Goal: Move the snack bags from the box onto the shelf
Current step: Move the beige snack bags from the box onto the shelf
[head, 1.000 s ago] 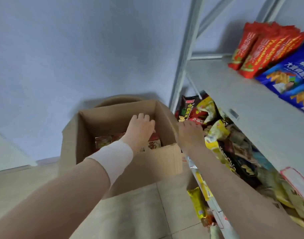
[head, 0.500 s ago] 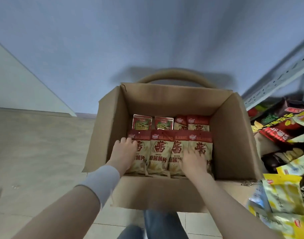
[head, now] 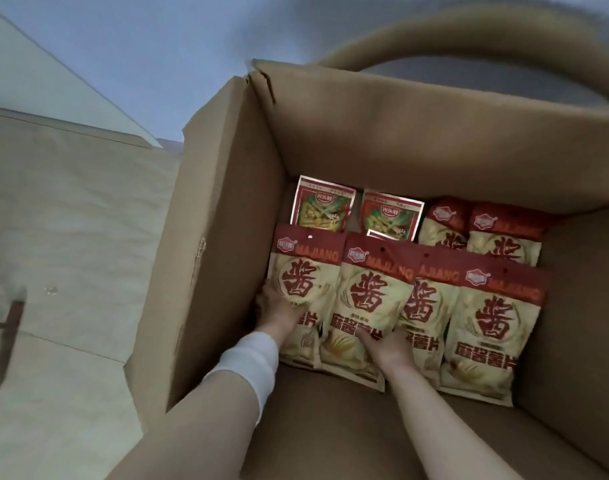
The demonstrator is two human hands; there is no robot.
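A beige tiled floor (head: 71, 220) and a blue-grey wall surround the open cardboard box (head: 220, 237). In it, four cream-and-red snack bags (head: 486, 323) lie in front, with two more and two red-green packets (head: 322, 209) behind. Your left hand (head: 279, 315) has its fingers hidden under the leftmost bag (head: 305, 271). Your right hand (head: 391, 349) lies on the second bag (head: 369, 289). Blur hides whether either hand is grasping.

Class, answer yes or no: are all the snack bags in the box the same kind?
No, two red-green packets lie behind the Majiang bags.
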